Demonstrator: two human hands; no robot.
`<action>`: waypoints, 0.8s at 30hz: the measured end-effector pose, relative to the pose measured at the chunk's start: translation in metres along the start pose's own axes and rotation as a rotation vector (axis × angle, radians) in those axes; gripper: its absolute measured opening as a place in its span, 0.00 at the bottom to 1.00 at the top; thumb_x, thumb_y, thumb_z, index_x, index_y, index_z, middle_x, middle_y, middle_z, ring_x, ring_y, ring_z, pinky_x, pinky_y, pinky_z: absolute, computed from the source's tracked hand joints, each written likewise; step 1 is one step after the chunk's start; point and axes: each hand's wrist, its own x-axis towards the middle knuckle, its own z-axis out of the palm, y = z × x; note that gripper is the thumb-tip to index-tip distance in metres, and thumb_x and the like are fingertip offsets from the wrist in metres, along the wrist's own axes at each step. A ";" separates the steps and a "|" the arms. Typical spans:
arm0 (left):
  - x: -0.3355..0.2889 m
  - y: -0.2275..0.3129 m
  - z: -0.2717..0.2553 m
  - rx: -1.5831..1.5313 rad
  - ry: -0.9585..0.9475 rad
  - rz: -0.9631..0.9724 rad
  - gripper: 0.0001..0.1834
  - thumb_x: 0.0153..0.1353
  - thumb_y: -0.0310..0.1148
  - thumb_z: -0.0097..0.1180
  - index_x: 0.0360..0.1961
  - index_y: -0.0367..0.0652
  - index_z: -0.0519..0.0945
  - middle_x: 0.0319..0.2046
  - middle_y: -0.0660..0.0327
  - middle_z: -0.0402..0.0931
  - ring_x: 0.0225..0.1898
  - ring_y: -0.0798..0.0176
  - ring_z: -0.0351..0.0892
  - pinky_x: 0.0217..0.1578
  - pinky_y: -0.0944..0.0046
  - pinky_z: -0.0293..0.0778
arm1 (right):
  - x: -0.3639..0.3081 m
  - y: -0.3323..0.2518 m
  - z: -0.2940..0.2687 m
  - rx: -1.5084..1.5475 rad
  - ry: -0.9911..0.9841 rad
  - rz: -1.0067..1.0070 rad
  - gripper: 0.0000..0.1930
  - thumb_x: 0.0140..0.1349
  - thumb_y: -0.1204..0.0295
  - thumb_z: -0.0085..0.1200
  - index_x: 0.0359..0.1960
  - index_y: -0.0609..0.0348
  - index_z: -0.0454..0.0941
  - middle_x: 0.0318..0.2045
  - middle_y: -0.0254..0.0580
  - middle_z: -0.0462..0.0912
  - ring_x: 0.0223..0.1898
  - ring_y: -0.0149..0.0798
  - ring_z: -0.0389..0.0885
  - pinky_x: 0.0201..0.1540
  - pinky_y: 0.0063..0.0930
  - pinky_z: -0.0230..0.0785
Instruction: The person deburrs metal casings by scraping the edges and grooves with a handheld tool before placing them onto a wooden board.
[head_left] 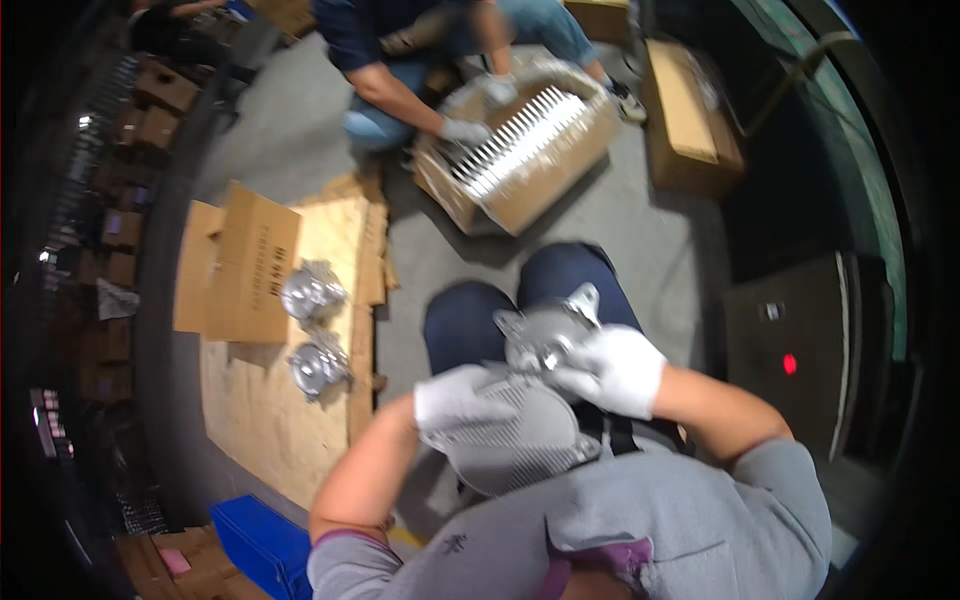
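Note:
Over my lap I hold two grey metal castings close together. My left hand, in a white glove, is closed on the edge of the round casting, which has a fine-patterned face and small lugs at its rim. My right hand, also gloved in white, is closed around the near side of the lugged casting, whose ears point away from me. The two castings meet or overlap between my hands; whether they are joined I cannot tell. Some fingertips are hidden behind the metal.
Two similar castings in clear wrap lie on a plywood board at left, beside an open carton. Ahead, a co-worker's gloved hands reach into a carton of upright metal plates. A blue bin stands lower left; a dark cabinet at right.

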 end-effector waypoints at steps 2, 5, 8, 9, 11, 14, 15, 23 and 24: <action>-0.001 -0.005 0.002 -0.078 0.008 -0.039 0.30 0.57 0.30 0.63 0.60 0.32 0.69 0.50 0.59 0.76 0.51 0.66 0.74 0.54 0.64 0.71 | -0.014 0.009 -0.010 0.043 -0.100 0.125 0.14 0.61 0.58 0.51 0.30 0.53 0.83 0.19 0.52 0.78 0.25 0.54 0.79 0.31 0.44 0.72; 0.008 -0.015 0.002 -0.206 -0.113 0.050 0.32 0.57 0.31 0.64 0.61 0.31 0.68 0.51 0.59 0.75 0.52 0.66 0.73 0.55 0.65 0.70 | -0.014 -0.004 -0.014 0.098 -0.216 0.296 0.16 0.63 0.55 0.50 0.31 0.53 0.83 0.21 0.51 0.80 0.27 0.54 0.80 0.34 0.43 0.73; 0.010 -0.002 0.006 -0.025 -0.083 0.084 0.32 0.57 0.31 0.63 0.62 0.31 0.68 0.53 0.59 0.74 0.54 0.66 0.72 0.56 0.65 0.69 | -0.004 -0.007 0.002 0.131 -0.102 0.215 0.17 0.64 0.54 0.49 0.30 0.54 0.82 0.22 0.50 0.80 0.28 0.54 0.80 0.35 0.44 0.73; 0.009 0.002 0.007 0.087 -0.065 0.082 0.33 0.57 0.31 0.63 0.62 0.31 0.67 0.54 0.59 0.74 0.54 0.66 0.71 0.56 0.65 0.68 | -0.004 -0.007 0.002 0.127 -0.100 0.208 0.17 0.64 0.54 0.49 0.30 0.54 0.82 0.22 0.50 0.80 0.28 0.54 0.80 0.35 0.44 0.73; 0.005 -0.004 0.011 0.053 -0.050 0.072 0.33 0.57 0.31 0.63 0.62 0.32 0.67 0.54 0.59 0.74 0.54 0.66 0.71 0.56 0.65 0.68 | -0.012 -0.007 0.000 0.110 -0.104 0.190 0.17 0.63 0.54 0.50 0.31 0.53 0.83 0.23 0.51 0.80 0.27 0.54 0.80 0.34 0.43 0.73; 0.008 -0.010 0.001 -0.046 -0.065 0.064 0.34 0.56 0.31 0.64 0.63 0.33 0.67 0.54 0.59 0.73 0.55 0.65 0.71 0.57 0.64 0.68 | -0.018 0.004 -0.005 0.139 -0.120 0.201 0.16 0.63 0.57 0.51 0.34 0.55 0.83 0.22 0.51 0.80 0.27 0.54 0.80 0.33 0.43 0.73; 0.008 -0.015 0.001 -0.110 -0.082 0.066 0.34 0.56 0.31 0.65 0.63 0.34 0.67 0.54 0.59 0.73 0.55 0.65 0.71 0.57 0.64 0.68 | -0.021 0.006 -0.005 0.134 -0.129 0.218 0.15 0.63 0.57 0.51 0.35 0.55 0.83 0.22 0.52 0.80 0.27 0.54 0.80 0.33 0.43 0.73; 0.006 -0.017 -0.004 -0.205 -0.062 0.032 0.31 0.52 0.26 0.63 0.58 0.28 0.70 0.51 0.56 0.76 0.51 0.64 0.75 0.53 0.66 0.71 | 0.001 0.009 -0.018 0.106 0.077 0.337 0.14 0.64 0.60 0.48 0.32 0.55 0.80 0.25 0.50 0.80 0.28 0.49 0.81 0.33 0.41 0.72; 0.002 -0.024 -0.005 -0.227 0.001 0.038 0.31 0.51 0.26 0.62 0.58 0.27 0.70 0.51 0.56 0.76 0.51 0.64 0.76 0.53 0.66 0.71 | -0.002 -0.002 -0.029 0.206 -0.043 0.455 0.18 0.65 0.56 0.48 0.29 0.59 0.80 0.22 0.53 0.79 0.27 0.51 0.80 0.33 0.40 0.71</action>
